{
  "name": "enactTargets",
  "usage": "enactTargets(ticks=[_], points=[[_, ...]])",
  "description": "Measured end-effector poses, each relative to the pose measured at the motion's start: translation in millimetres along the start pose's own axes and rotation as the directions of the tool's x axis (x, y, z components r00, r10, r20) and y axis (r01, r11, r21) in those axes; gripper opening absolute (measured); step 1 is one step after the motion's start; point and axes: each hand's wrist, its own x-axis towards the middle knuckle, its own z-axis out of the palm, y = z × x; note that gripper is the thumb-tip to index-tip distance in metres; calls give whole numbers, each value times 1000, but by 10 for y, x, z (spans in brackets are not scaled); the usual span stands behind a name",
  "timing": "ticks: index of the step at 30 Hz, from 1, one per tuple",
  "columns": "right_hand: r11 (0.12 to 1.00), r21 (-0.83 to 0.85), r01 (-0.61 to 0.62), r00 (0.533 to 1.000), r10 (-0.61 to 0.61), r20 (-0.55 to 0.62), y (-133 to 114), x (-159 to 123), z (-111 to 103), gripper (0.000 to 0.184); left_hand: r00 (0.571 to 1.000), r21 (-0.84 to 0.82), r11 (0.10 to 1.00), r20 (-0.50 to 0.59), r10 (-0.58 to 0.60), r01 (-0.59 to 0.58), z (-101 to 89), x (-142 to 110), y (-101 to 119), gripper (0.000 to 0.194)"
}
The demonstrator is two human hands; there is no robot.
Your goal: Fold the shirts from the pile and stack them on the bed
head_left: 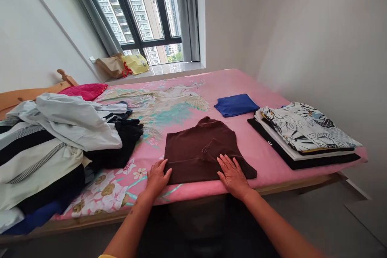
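Note:
A dark brown shirt (193,149) lies partly folded on the pink bed sheet (199,191), close to the bed's front edge. My left hand (158,175) rests at its lower left corner, fingers stretched out over the cloth's edge. Flat on the lower right part of the shirt, my right hand (232,173) has its fingers spread. Neither hand grips the cloth. Just beyond the shirt, to the right, is a folded blue garment (236,105).
A loose heap of clothes (69,125) covers the bed's left side. At the right stands a stack of folded shirts (311,129). Behind the heap are a red pillow (86,91) and a wooden headboard (36,88). Paper bags (110,65) sit on the window sill.

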Motion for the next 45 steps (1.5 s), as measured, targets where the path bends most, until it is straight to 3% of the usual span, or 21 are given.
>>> enactTargets(ticks=[4,10,16,21,24,32,34,37,41,43,45], points=[[1000,-23,8,999,-9,-31,6,-12,48,52,998,-72,996,46,-44,48,-188,152,29,39],[999,-31,21,998,-22,-59,23,-35,93,52,987,-254,966,162,-17,58,-262,286,8,11],[999,-42,16,998,-18,-55,9,-38,85,52,969,-393,912,246,-23,121,-268,174,-63,26],[999,-45,3,998,-6,-55,5,-41,94,51,985,-402,911,170,-26,93,-201,43,-16,24],[999,-44,7,998,-9,-62,6,-47,104,51,991,-343,932,102,-86,116,-120,-38,4,24],[999,-36,6,999,-8,-54,-2,-34,92,51,981,-224,962,-86,-177,154,4,-261,12,29],[1000,-21,-3,999,2,-43,-25,-27,60,51,974,-223,972,-193,-119,74,-24,-306,71,28],[999,30,-14,997,17,-75,-116,-4,-40,48,950,-205,959,-283,133,-195,-65,-346,217,26],[981,153,122,989,-107,-102,-257,122,-198,38,886,-159,871,-69,459,-464,1,-311,376,38],[968,192,163,986,-152,-72,-255,232,-217,38,867,-90,863,-7,499,-497,92,-272,375,41],[976,181,123,992,-122,-17,-187,343,-176,41,880,6,880,0,475,-475,194,-245,326,43]])
